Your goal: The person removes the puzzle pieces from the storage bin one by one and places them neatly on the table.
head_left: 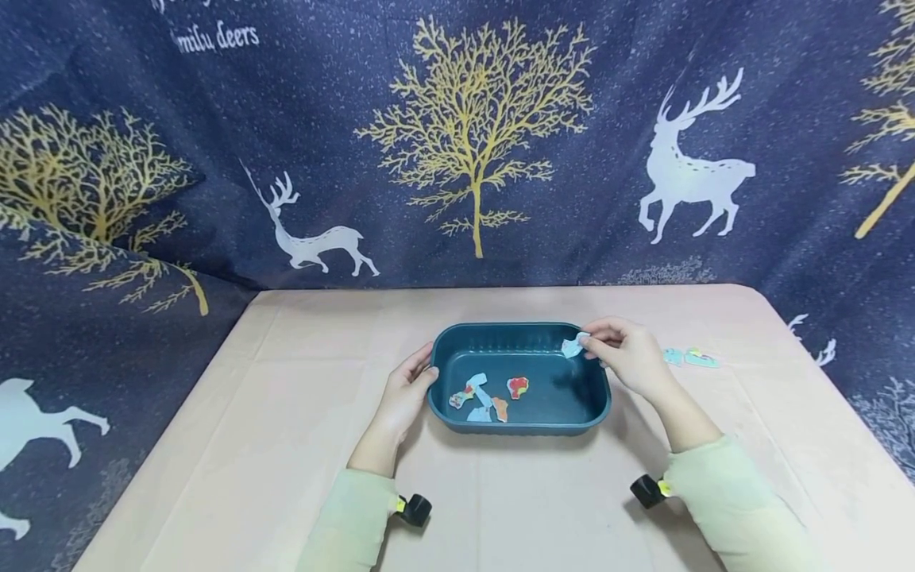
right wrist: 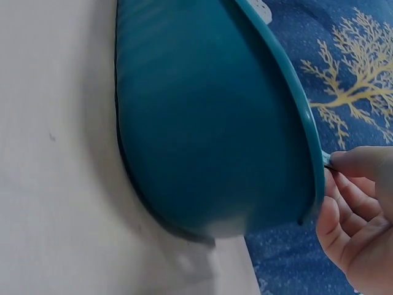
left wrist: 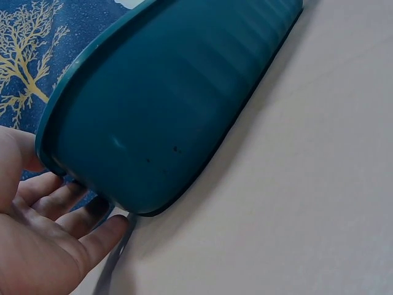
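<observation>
Pale-blue piece (head_left: 572,347) is pinched by the right hand (head_left: 632,359) at the far right corner of the teal tray (head_left: 522,429); the left hand (head_left: 404,391) grips its left rim, apparently steadying it.

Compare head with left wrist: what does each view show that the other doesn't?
Only head: loose pieces inside the teal tray, the right hand pinching a pale-blue piece, more pieces on the table right of the tray.
Only left wrist: dark specks on the tray's outer wall.
Both: the tray, the left hand at its end, the table and the backdrop.
</observation>
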`<action>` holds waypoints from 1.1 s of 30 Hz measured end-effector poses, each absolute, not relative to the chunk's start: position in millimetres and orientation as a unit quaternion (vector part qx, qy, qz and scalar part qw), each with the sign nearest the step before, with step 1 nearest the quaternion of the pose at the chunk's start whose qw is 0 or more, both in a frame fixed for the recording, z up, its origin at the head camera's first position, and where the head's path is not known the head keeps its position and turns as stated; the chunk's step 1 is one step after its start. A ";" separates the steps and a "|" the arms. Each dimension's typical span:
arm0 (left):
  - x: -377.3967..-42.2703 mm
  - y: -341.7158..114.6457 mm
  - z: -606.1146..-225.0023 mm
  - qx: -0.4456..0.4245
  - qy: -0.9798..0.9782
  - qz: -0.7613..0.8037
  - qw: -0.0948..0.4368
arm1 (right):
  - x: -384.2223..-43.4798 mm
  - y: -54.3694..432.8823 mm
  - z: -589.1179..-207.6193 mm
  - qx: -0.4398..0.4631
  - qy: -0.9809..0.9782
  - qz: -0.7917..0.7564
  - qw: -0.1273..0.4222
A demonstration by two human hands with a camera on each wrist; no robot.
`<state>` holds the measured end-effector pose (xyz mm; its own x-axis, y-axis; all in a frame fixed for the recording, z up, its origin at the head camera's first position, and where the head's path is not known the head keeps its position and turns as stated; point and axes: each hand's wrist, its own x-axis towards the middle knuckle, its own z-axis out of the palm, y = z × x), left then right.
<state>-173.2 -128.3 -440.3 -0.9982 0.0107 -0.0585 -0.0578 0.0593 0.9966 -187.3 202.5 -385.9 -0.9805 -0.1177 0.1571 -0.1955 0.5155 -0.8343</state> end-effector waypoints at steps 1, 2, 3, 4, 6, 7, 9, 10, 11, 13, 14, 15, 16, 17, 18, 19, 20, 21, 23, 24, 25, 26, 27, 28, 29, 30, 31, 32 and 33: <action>-173.2 -127.5 -440.1 -0.017 0.727 0.686 0.025 | -186.5 205.4 -386.1 0.088 -0.869 0.485 0.045; -173.0 -126.9 -439.8 -0.015 0.727 0.686 0.026 | -185.4 208.5 -386.3 0.086 -0.868 0.487 0.049; -172.8 -126.2 -439.6 -0.015 0.727 0.685 0.026 | -184.1 211.9 -386.7 0.085 -0.867 0.489 0.053; -172.5 -125.6 -439.6 -0.015 0.728 0.685 0.027 | -182.8 215.2 -387.0 0.085 -0.866 0.490 0.058; -172.3 -124.4 -439.3 -0.016 0.728 0.685 0.029 | -180.3 222.2 -387.6 0.082 -0.863 0.494 0.066; -172.3 -124.0 -439.0 -0.015 0.729 0.684 0.029 | -179.4 225.6 -387.8 0.081 -0.861 0.498 0.070; -173.3 -123.2 -438.7 -0.014 0.730 0.682 0.028 | -178.0 232.3 -387.9 0.078 -0.854 0.508 0.076; -173.7 -122.8 -438.5 -0.012 0.731 0.682 0.027 | -177.5 235.8 -387.9 0.075 -0.853 0.510 0.080; -174.3 -122.5 -438.3 -0.010 0.731 0.681 0.027 | -176.9 239.2 -387.9 0.071 -0.853 0.511 0.082; -175.3 -122.0 -437.9 -0.007 0.733 0.680 0.026 | -175.7 245.8 -387.9 0.063 -0.852 0.512 0.090; -175.9 -121.8 -438.0 -0.006 0.734 0.679 0.026 | -175.1 249.2 -387.9 0.058 -0.852 0.511 0.094; -176.5 -121.6 -438.1 -0.003 0.734 0.678 0.025 | -174.5 252.6 -387.8 0.053 -0.854 0.508 0.098; -177.0 -121.2 -438.1 -0.002 0.734 0.678 0.026 | -173.6 255.9 -387.6 0.047 -0.855 0.506 0.102; -177.6 -120.9 -438.3 -0.001 0.734 0.679 0.026 | -172.8 259.2 -387.2 0.040 -0.857 0.503 0.106; -178.1 -120.6 -438.6 0.000 0.735 0.677 0.026 | -172.1 262.5 -386.9 0.033 -0.857 0.502 0.110; -178.4 -120.2 -439.0 0.002 0.736 0.676 0.027 | -171.4 265.7 -386.4 0.029 -0.858 0.501 0.115; -178.5 -119.8 -439.4 0.004 0.736 0.676 0.027 | -170.8 268.7 -385.9 0.023 -0.859 0.497 0.118; -178.5 -119.6 -439.6 0.005 0.737 0.675 0.028 | -170.5 271.5 -385.3 0.017 -0.860 0.495 0.120; -177.8 -119.9 -440.0 0.003 0.738 0.674 0.028 | -170.4 276.4 -384.8 0.006 -0.862 0.491 0.124; -177.1 -120.6 -440.3 0.002 0.739 0.673 0.027 | -170.3 278.1 -384.6 0.004 -0.862 0.491 0.126; -175.9 -121.8 -440.1 0.002 0.740 0.672 0.027 | -170.4 279.5 -384.9 0.002 -0.862 0.491 0.127; -174.8 -123.2 -440.3 0.000 0.742 0.670 0.027 | -170.3 280.3 -385.2 -0.002 -0.860 0.493 0.127; -173.8 -124.7 -440.5 -0.001 0.745 0.667 0.026 | -170.4 281.2 -385.8 -0.004 -0.859 0.496 0.128; -172.8 -126.1 -440.5 -0.003 0.746 0.665 0.025 | -170.5 282.1 -386.2 -0.005 -0.858 0.497 0.129; -172.0 -127.2 -440.1 -0.004 0.748 0.663 0.024 | -170.4 283.3 -386.4 -0.008 -0.857 0.498 0.130; -171.7 -127.9 -439.9 -0.006 0.749 0.662 0.024 | -169.9 284.5 -386.0 -0.008 -0.857 0.499 0.132; -171.4 -128.2 -439.4 -0.005 0.750 0.660 0.024 | -170.0 286.2 -386.0 -0.012 -0.856 0.500 0.133; -170.9 -129.1 -439.6 -0.006 0.751 0.659 0.022 | -169.9 287.2 -386.5 -0.015 -0.855 0.501 0.133; -170.5 -129.8 -439.7 -0.006 0.751 0.660 0.021 | -170.0 288.8 -387.0 -0.017 -0.853 0.504 0.134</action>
<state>-170.5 -129.8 -439.7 -0.9990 0.0185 -0.0402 -0.0375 0.1298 0.9908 -170.0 288.8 -387.0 -0.9635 0.1634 0.2119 -0.1066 0.4918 -0.8642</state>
